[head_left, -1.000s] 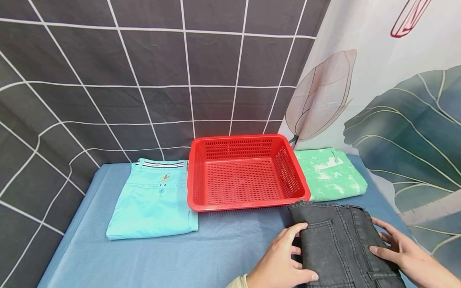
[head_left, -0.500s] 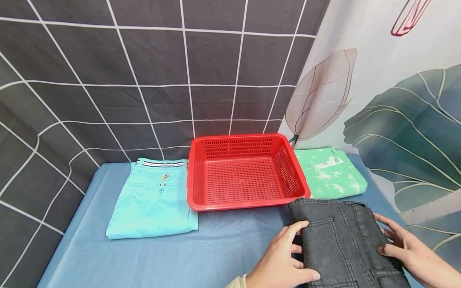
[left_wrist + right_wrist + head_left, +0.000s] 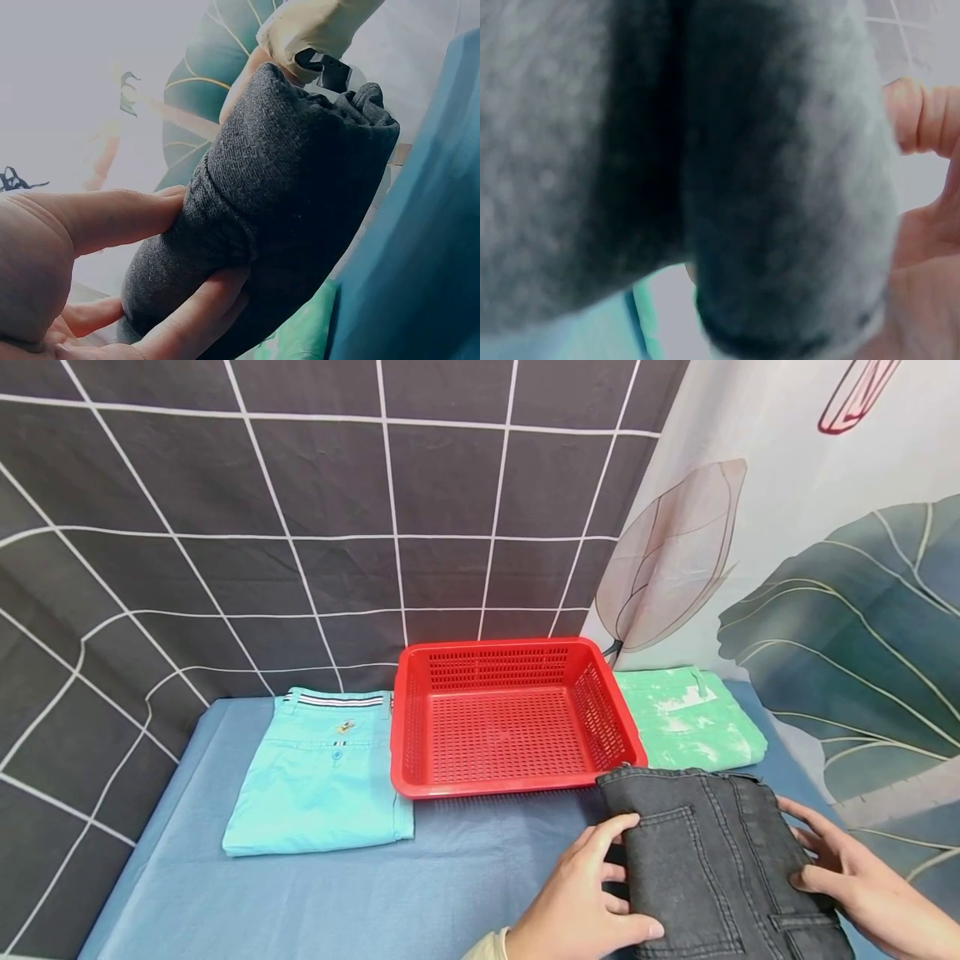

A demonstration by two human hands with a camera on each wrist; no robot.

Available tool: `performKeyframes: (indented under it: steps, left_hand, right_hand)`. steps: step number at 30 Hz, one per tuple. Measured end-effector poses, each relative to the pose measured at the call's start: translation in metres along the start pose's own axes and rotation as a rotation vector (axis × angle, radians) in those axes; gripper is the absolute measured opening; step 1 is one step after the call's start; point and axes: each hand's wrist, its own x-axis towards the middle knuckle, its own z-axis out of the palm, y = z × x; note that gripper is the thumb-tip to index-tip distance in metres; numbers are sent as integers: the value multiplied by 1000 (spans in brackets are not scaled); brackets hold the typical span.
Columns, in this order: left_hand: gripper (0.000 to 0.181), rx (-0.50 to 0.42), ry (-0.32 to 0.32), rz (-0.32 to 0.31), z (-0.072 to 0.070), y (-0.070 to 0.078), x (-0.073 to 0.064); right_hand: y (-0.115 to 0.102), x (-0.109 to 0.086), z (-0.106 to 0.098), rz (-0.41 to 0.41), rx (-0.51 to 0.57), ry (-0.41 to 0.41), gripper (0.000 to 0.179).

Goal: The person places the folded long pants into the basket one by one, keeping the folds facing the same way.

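Folded dark grey jeans [image 3: 697, 868], with a stitched back pocket facing up, are held between both hands at the lower right of the head view. My left hand [image 3: 581, 897] grips their left edge, thumb on top and fingers along the side. On the opposite edge, my right hand [image 3: 847, 868] holds the layers with its thumb bent over the top. In the left wrist view the thick rolled side of the jeans [image 3: 277, 180] shows between thumb and fingers. The right wrist view is mostly filled by blurred dark fabric [image 3: 787, 172].
Beyond the jeans stands a red perforated basket [image 3: 517, 789] with nothing in it. Folded turquoise trousers [image 3: 322, 793] lie to its left, and a folded green and white garment [image 3: 690, 718] to its right. All rest on a blue-covered table [image 3: 300, 910] against hanging curtains.
The jeans have shifted slightly up toward the basket, their top edge now overlapping its front right corner. My right thumb has slid a little outward toward the right edge.
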Motion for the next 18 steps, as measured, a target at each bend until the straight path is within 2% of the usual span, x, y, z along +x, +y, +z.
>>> performKeyframes:
  steps: [6,12,15,18]
  left_hand:
    - [88,-1,-8,17,-1,3,0]
    - [88,4,4,35,-2,7,-1]
    - [88,13,12,51,-2,9,-2]
    - [88,10,19,53,-2,10,-2]
  right_hand:
    - [0,1,-1,-21,26,-8,90]
    - [8,0,-1,-109,68,-30,85]
    - [9,0,0,-133,59,-14,84]
    - [7,0,2,-121,44,10,85]
